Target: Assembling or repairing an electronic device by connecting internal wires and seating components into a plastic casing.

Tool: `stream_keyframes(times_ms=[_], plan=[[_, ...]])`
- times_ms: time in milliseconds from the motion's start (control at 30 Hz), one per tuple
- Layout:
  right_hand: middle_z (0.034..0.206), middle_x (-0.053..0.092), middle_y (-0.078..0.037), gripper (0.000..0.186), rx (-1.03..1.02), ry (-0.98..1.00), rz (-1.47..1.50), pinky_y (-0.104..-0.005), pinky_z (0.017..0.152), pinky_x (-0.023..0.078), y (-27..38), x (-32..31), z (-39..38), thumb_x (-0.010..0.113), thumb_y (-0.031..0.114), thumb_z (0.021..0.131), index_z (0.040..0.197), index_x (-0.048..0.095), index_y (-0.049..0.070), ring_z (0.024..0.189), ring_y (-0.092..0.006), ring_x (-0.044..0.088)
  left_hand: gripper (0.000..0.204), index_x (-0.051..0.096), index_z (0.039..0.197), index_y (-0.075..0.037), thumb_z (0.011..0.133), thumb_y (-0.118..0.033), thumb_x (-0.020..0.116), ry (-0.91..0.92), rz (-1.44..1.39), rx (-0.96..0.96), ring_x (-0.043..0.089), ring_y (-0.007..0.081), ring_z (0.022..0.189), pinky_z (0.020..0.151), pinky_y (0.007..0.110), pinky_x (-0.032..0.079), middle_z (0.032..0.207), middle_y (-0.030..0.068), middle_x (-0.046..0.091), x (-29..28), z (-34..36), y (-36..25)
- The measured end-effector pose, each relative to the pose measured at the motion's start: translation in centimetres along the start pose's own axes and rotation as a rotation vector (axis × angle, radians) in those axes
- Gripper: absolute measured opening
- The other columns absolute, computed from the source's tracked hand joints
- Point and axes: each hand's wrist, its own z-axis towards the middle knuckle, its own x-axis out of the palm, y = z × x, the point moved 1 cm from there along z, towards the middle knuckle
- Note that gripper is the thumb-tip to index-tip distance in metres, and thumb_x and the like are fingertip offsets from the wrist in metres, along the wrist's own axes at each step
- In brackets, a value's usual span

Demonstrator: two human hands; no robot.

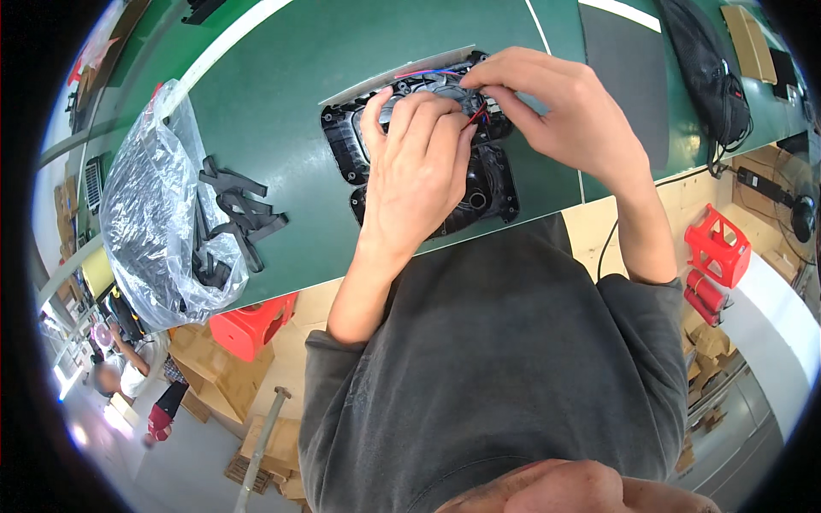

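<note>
A black plastic housing [499, 175] with moulded ribs and screw posts lies open near the front edge of the green table. My left hand [416, 162] rests over it from the left, its fingers curled down and gripping the housing; the palm hides its middle. Thin red and blue wires [440, 72] run along the far side, and more red wires show beside my left fingertips. At the housing's far right corner my right hand [556, 107] pinches thumb and forefinger together close to the wires. What sits between those fingertips is too small to make out.
On the left, a clear plastic bag [154, 214] spills black straps [244, 209] onto the green table [282, 103]. A dark grey mat [629, 85] and a black mesh bag [705, 77] lie to the right. Red stools [250, 329] and cardboard boxes [218, 363] stand below; other people are at far left.
</note>
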Motion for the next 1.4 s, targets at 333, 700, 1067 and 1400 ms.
stream_keyframes(times_ms=[333, 700, 1067, 1400], plan=[[0.105, 0.075, -0.011, 0.021, 0.049, -0.133, 0.042, -0.0356, 0.080, 0.060, -0.6, 0.6, -0.9, 0.072, -0.001, 0.093, 0.113, 0.075, 0.004, 0.093, -0.0288, 0.075, 0.012, 0.072, 0.096, -0.006, 0.087, -0.010, 0.079, -0.040, -0.011, -0.058, 0.067, 0.0252, 0.096, 0.104, 0.045, 0.041, 0.099, 0.0058, 0.072, -0.1, 0.6, -0.4], [0.103, 0.075, -0.011, 0.019, 0.156, -0.233, 0.173, -0.0324, 0.081, 0.063, -1.5, 2.1, -2.0, 0.071, -0.004, 0.095, 0.112, 0.075, 0.001, 0.091, -0.0247, 0.077, 0.011, 0.080, 0.093, -0.007, 0.087, -0.015, 0.084, 0.137, -0.150, -0.155, 0.068, 0.0245, 0.078, 0.090, 0.036, 0.042, 0.084, 0.0088, 0.076, -0.4, 1.7, 0.8], [0.108, 0.074, -0.013, 0.020, 0.142, -0.243, 0.150, -0.0333, 0.080, 0.064, -2.3, 2.7, -2.2, 0.069, -0.003, 0.095, 0.114, 0.075, 0.002, 0.091, -0.0265, 0.077, 0.010, 0.079, 0.089, -0.009, 0.088, -0.017, 0.083, 0.136, -0.242, -0.168, 0.069, 0.0240, 0.077, 0.093, 0.039, 0.039, 0.081, 0.0060, 0.075, 0.0, 1.6, 1.4], [0.097, 0.073, -0.014, 0.019, -0.420, -0.493, 0.234, -0.0351, 0.078, 0.057, -1.7, 2.1, -0.9, 0.071, -0.005, 0.092, 0.110, 0.073, -0.001, 0.089, -0.0313, 0.073, 0.008, 0.078, 0.092, -0.007, 0.090, -0.014, 0.082, 0.188, -0.237, -0.152, 0.069, 0.0241, 0.077, 0.092, 0.038, 0.039, 0.085, 0.0065, 0.077, -0.4, 1.9, 1.7]])
